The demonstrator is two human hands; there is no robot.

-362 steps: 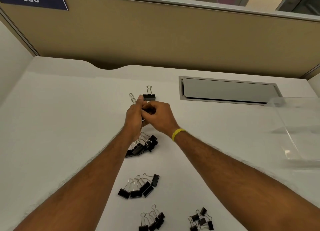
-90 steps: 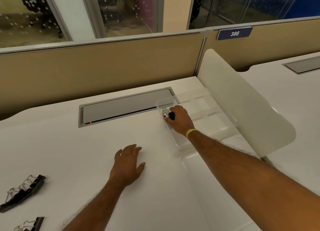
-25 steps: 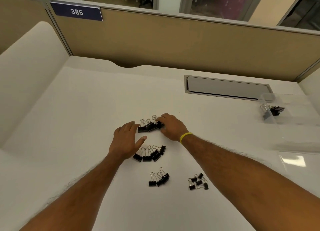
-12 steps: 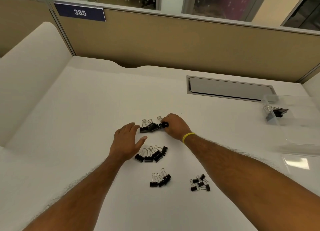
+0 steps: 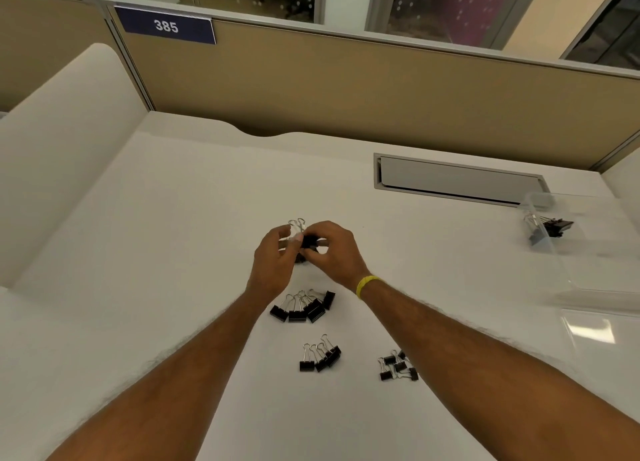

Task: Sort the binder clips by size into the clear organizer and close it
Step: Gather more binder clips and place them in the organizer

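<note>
Binder clips (image 5: pixel 307 243), one black bunch, were gripped between both hands over the white desk (image 5: pixel 173 253). Fingers of the left hand (image 5: pixel 273 270) curled against its left side; those of the right hand (image 5: pixel 334 254) clamped on its right. Wire handles (image 5: pixel 297 224) stood up past the fingertips. Three loose piles (image 5: pixel 304 306) lay nearer the person. At far right, a clear organizer (image 5: pixel 595 270) held further clips (image 5: pixel 550 227).
</note>
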